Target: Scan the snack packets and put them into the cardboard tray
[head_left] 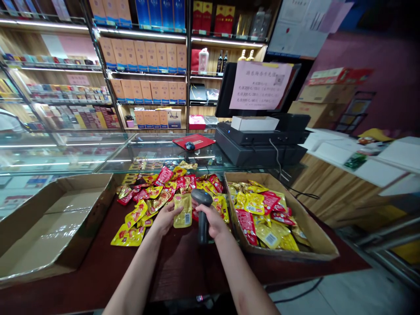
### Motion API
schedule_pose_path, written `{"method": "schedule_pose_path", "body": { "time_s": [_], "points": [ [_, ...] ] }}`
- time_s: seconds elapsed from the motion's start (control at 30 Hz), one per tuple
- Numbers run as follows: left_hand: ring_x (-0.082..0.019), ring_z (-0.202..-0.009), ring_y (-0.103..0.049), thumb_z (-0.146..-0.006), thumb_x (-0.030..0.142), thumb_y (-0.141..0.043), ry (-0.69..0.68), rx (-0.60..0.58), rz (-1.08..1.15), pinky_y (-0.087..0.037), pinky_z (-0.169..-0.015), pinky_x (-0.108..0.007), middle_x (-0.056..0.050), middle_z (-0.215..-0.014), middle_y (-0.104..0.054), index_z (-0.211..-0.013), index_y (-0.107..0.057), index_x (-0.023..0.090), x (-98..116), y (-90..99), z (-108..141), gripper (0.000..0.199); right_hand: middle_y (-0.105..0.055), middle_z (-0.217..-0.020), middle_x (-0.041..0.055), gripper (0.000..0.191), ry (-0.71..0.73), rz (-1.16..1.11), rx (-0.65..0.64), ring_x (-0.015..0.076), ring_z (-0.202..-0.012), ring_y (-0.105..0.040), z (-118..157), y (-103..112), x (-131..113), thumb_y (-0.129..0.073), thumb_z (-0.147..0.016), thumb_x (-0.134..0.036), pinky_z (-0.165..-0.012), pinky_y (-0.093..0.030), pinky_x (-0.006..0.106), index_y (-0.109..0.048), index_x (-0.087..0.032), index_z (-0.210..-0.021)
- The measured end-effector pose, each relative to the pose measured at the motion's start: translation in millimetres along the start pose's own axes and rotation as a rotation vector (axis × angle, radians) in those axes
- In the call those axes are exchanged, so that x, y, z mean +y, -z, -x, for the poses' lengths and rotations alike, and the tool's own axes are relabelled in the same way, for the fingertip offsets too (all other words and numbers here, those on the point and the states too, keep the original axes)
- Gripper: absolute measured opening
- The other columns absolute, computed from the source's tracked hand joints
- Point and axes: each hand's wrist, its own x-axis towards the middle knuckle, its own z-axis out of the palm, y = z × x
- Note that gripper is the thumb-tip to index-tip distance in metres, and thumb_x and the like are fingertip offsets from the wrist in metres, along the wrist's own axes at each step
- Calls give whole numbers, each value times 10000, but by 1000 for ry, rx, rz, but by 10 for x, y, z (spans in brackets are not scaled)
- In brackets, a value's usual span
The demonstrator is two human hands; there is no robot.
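Note:
Between the fingers of my left hand (165,218) is a gold snack packet (183,211), its barcode facing up toward me. My right hand (212,220) is closed round the handle of a dark grey barcode scanner (202,210), held upright just right of the packet. The scanner's head is close beside the packet's upper right edge. Behind both hands a loose heap of yellow and red snack packets (160,199) lies on the dark red table. To the right, a shallow cardboard box (315,245) holds many more yellow, red and gold packets.
At the left stands an open cardboard tray (62,245) with a bare bottom. A glass counter (118,151) beyond carries a mouse (189,145) on a red pad (205,141). A monitor (226,87) rises above a black cash drawer (259,148) at the back right. Cables hang near the box.

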Motion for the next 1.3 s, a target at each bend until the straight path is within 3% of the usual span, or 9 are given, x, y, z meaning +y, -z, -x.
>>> {"method": "schedule_pose_path", "body": {
  "time_s": [0.3,0.5,0.73,0.87,1.13,1.3],
  "points": [
    [-227,-771,-678,-624,174,-765,-9,-2,-18,-547,-698,-333,-110,-918,-699,-975,-605,122,24,28,1,390,-700,-876,50,284,-3,-23,-17,131,-754,-636,10,0,-17,-656,-568,-124,-653,-494,199,-690,-144,-850],
    [-216,-762,-677,-595,245,-790,83,32,-153,-552,-656,-311,-106,-952,-692,-976,-640,144,155,43,-12,422,-692,-771,46,321,-76,59,-72,108,-591,-589,-14,-5,-17,-631,-601,-164,-521,-451,190,-685,-132,-916],
    [-210,-792,-664,-598,372,-772,143,-47,-302,-536,-665,-287,-107,-886,-697,-859,-693,124,371,69,-35,368,-695,-856,60,331,-50,12,-93,107,-614,-594,4,18,-55,-613,-602,-163,-544,-463,194,-670,-129,-926],
    [-198,-760,-664,-591,349,-780,139,-78,-295,-531,-645,-281,-86,-885,-695,-914,-675,150,393,42,-48,394,-693,-874,55,309,-29,18,-92,103,-601,-589,24,22,-82,-601,-611,-173,-526,-462,191,-663,-143,-913],
    [-165,-621,-649,-546,241,-813,135,-43,-181,-520,-591,-267,-76,-798,-689,-897,-618,131,387,-82,-130,417,-682,-855,64,254,12,-45,-67,182,-796,-651,75,-23,-120,-557,-615,-198,-613,-524,246,-635,-168,-854],
    [-167,-632,-647,-555,263,-811,163,-108,-232,-514,-592,-271,-60,-762,-683,-840,-616,137,459,-126,-207,368,-677,-923,52,244,55,-89,-94,187,-872,-643,87,3,-182,-581,-588,-168,-684,-528,254,-634,-173,-826]
  ]
}}
